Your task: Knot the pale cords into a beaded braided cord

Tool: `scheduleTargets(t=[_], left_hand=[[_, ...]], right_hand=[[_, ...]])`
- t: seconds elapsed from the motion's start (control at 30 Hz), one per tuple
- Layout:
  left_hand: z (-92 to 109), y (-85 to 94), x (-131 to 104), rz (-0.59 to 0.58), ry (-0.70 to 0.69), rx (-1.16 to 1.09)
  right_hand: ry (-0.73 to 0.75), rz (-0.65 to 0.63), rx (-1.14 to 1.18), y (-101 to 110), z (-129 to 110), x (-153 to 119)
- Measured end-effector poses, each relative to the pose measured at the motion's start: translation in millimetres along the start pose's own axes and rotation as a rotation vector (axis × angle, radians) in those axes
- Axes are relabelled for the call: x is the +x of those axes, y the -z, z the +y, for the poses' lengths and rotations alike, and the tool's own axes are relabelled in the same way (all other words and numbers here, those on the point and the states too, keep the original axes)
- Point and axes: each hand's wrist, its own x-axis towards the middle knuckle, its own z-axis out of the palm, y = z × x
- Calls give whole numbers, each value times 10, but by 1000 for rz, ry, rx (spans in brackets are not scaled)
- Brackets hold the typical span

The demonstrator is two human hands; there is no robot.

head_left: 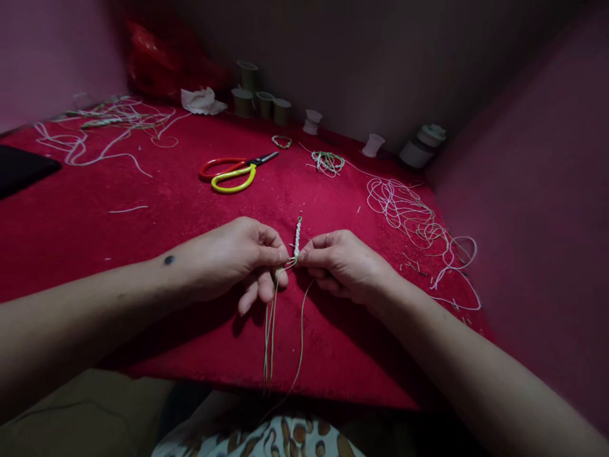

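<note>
A short white and green braided cord (297, 237) lies on the red cloth, its far end at a small pin or hook. My left hand (259, 261) pinches thin strands at the left of the braid's near end, its lower fingers loosely curled. On the right side of that same end, my right hand (340, 263) pinches the cord between thumb and forefinger. Loose greenish strands (273, 330) hang from my left hand over the table's front edge. Another strand curves down from below my right hand.
Scissors (233, 174) with red and yellow handles lie beyond my hands. Tangled cords (404, 212) spread at the right, more (109, 133) at the far left. Spools (280, 112), a jar (422, 146) and a red bag (166, 60) stand along the back. A dark flat object (26, 170) lies left.
</note>
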Motion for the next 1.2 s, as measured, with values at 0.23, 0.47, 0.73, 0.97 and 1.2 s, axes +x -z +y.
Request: scheduleTargets(t=[0.23,0.47,0.73,0.97,1.2], left_hand=[[89,31,-96,307,-258,572],[-68,-436,-127,371,-453,1078],[-207,-529,-140,350,-526,1373],[-242,-736,-436,39,-756,1305],[61,-305,-440,194,-520,701]], right_hand=[[-7,32,-28,-39,-49,-31],[54,-11,14,2,26,24],[56,-108,73,90,0,34],[82,-82,-3,103,34,50],[94,-99,30,113,24,42]])
